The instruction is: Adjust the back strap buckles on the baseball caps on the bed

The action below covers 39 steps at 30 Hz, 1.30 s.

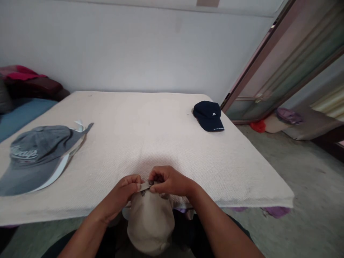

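A beige cap (150, 222) hangs over the near edge of the table, crown toward me. My left hand (126, 191) pinches the cap's back strap (145, 186) from the left. From the right, my right hand (168, 182) pinches the same strap at its small metal buckle. Both hands are closed and meet at the table's front edge. The underside of the cap is hidden.
The table is covered with a white textured cloth (150, 136). A grey cap (37, 157) with a white strip under it lies at the left. A navy cap (209, 115) sits at the far right. Bedding lies at the far left; a sliding door stands at right.
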### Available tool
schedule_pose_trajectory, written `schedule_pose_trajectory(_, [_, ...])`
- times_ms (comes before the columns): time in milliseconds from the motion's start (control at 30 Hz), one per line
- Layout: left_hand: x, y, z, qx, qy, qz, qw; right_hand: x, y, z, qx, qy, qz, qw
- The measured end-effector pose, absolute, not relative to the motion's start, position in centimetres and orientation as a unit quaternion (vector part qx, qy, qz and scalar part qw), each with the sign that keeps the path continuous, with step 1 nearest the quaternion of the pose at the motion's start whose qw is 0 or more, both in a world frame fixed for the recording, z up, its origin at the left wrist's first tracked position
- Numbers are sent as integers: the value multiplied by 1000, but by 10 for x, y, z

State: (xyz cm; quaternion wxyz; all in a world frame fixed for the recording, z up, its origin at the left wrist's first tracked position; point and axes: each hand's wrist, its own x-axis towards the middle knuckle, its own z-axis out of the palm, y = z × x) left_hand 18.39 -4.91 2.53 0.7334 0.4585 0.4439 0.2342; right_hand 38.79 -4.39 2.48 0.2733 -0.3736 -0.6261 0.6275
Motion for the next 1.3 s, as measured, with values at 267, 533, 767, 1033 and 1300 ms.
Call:
schedule_pose_trajectory(267, [187,-50,25,422,436,246,756,389,-44,24,-382,-631,617,274])
schedule_pose_trajectory(533, [190,-52,22,438,452,234,741,384,-44,23,-390,-645,600,268])
schedule_pose_trajectory(767, [181,-47,19,393,455,283,748,396,-41,23,-357,-561,709,235])
schedule_pose_trajectory(1033, [184,-48,22,391,465,285,741,399,-43,34,-356,-506,724,305])
schedule_pose_trajectory(1300, [185,-49,19,408,462,275,737,392,-42,30,-367,-559,687,283])
